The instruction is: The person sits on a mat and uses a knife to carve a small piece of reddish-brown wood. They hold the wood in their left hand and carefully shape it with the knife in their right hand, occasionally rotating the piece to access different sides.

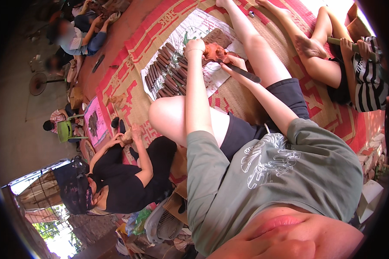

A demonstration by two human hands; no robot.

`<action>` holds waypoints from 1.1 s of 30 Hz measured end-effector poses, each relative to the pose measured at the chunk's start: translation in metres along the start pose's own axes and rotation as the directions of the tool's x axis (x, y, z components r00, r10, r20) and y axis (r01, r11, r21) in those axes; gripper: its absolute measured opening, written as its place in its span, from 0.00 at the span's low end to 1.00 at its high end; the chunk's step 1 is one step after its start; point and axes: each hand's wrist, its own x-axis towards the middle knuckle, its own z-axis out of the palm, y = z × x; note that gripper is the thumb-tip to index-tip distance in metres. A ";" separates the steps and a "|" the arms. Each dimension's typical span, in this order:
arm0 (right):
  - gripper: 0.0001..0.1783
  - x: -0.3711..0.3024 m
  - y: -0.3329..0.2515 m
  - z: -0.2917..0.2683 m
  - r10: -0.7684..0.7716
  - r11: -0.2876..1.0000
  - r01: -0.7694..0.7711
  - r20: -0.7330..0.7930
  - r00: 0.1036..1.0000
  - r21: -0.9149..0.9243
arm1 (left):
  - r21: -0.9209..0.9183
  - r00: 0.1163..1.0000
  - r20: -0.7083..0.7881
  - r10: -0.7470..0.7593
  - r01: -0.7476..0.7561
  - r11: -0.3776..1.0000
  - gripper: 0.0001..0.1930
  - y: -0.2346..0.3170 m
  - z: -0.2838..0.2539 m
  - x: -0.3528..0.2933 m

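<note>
I see left hand (195,46) closed on reddish clay lump (213,52), right hand (231,61) gripping dark flat tool (245,73) against it; approx. two rows of rolled clay sticks (166,71) done on sheet (194,26), lump unfinished.

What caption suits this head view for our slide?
Seated on a woven mat, a person's left hand holds reddish clay while the right hand grips a dark flat tool.

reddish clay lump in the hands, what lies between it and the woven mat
In the head view, a white printed sheet lies between the reddish-brown clay lump and the woven straw mat.
</note>
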 end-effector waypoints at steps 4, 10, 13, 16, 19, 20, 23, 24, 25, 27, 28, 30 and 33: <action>0.10 0.005 -0.003 0.003 -0.031 0.996 0.033 -0.028 0.999 0.082 | 0.023 0.999 -0.013 0.037 -0.037 0.999 0.24 -0.009 -0.001 0.005; 0.09 0.010 0.005 0.011 -0.007 0.996 0.012 -0.059 0.998 0.087 | -0.045 0.997 -0.034 -0.074 0.073 0.996 0.25 0.002 -0.001 -0.006; 0.10 0.002 0.008 0.007 0.025 0.997 -0.024 -0.015 1.000 0.074 | -0.067 0.996 -0.047 -0.072 0.069 0.995 0.24 -0.003 -0.001 -0.004; 0.10 0.004 0.000 0.006 -0.003 0.991 0.011 -0.061 0.998 0.133 | -0.086 0.994 -0.061 -0.086 0.081 0.993 0.23 -0.009 0.000 0.002; 0.11 0.015 -0.001 0.014 0.028 0.976 -0.016 -0.054 0.998 0.217 | -0.062 0.997 -0.044 -0.065 0.062 0.996 0.23 -0.007 0.000 0.004; 0.11 0.013 -0.001 0.014 0.021 0.979 -0.007 -0.068 0.997 0.203 | -0.063 0.997 -0.043 -0.071 0.068 0.996 0.24 -0.007 0.002 0.002; 0.10 0.006 0.005 0.015 0.032 0.983 -0.017 -0.079 0.996 0.185 | -0.057 0.995 -0.056 -0.080 0.076 0.995 0.24 0.004 0.000 -0.010; 0.10 0.002 0.007 0.012 0.060 0.981 -0.050 -0.050 0.997 0.190 | -0.054 0.995 -0.054 -0.085 0.082 0.995 0.24 0.004 -0.001 -0.011; 0.10 -0.001 0.009 0.011 0.088 0.978 -0.082 -0.021 0.996 0.194 | -0.050 0.995 -0.051 -0.089 0.087 0.995 0.24 0.003 -0.002 -0.012; 0.10 0.001 0.007 0.007 0.021 0.988 -0.015 -0.037 0.999 0.155 | -0.037 0.994 -0.049 -0.093 0.091 0.995 0.24 0.001 -0.002 -0.010; 0.10 0.003 0.002 0.005 -0.013 0.991 0.018 -0.043 0.999 0.136 | -0.028 0.994 -0.051 -0.093 0.092 0.995 0.24 -0.001 -0.002 -0.008; 0.09 0.010 -0.006 0.007 0.022 0.981 -0.011 -0.056 0.998 0.193 | -0.027 0.995 -0.043 -0.093 0.092 0.995 0.24 -0.002 -0.002 -0.007; 0.09 0.014 -0.007 0.008 0.013 0.986 -0.004 -0.052 0.999 0.169 | -0.041 0.996 -0.027 -0.084 0.083 0.996 0.24 0.002 -0.001 -0.009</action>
